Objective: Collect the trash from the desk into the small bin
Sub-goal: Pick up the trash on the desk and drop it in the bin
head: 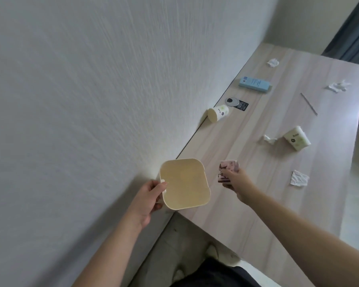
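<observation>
We are looking at a desk (257,183) showing pale wood-grain laminate, smooth and faintly glossy; the small bin (184,183) is looking like matt cream plastic (smooth inside). Crumpled white paper (299,178) is lying creased, the printed paper cups (218,113) looking matt, and the wall (91,90) is showing rough streaked texture.

On the pale wood-grain desk (247,154): cream-yellow bin (184,183), light-blue box (255,84), white flower-printed cups (218,113), pink-and-maroon wrapper (226,169).
</observation>
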Demonstrator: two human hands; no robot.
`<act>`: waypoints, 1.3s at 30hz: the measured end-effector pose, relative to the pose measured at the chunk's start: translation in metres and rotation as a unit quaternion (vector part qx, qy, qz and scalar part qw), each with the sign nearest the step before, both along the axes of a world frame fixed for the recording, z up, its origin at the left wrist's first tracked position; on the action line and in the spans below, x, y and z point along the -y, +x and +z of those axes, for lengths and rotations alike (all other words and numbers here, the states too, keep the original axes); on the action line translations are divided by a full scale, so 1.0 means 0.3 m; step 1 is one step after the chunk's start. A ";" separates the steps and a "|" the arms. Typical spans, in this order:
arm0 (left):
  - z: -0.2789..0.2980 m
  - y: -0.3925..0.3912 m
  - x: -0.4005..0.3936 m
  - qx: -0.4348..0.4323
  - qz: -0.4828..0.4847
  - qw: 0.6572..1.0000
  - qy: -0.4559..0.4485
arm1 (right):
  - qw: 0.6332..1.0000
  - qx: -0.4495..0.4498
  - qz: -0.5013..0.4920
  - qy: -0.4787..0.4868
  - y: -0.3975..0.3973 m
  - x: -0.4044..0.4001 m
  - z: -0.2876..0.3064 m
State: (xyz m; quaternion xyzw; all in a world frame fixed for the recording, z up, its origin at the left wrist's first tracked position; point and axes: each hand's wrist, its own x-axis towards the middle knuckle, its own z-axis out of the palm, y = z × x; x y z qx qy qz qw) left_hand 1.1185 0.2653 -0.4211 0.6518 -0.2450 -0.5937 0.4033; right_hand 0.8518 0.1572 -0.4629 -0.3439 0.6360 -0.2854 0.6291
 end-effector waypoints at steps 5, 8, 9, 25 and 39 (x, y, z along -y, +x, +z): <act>0.048 0.015 -0.029 -0.001 -0.049 0.998 -0.031 | 0.992 0.059 -0.001 -0.107 0.009 -0.194 0.222; 0.065 0.023 -0.050 -0.001 -0.082 0.996 -0.035 | 0.975 0.001 0.169 -0.146 0.050 -0.298 0.348; 0.067 0.020 -0.056 -0.001 -0.093 0.995 -0.032 | 0.959 -0.062 0.219 -0.168 0.067 -0.332 0.379; 0.089 -0.237 -0.140 -0.029 -0.319 0.942 -0.102 | 0.853 -0.413 0.175 -0.269 -0.029 -0.738 0.441; 0.117 -0.590 -0.155 -0.012 -0.451 0.883 -0.128 | 0.827 -0.503 0.019 -0.251 -0.389 -1.010 0.486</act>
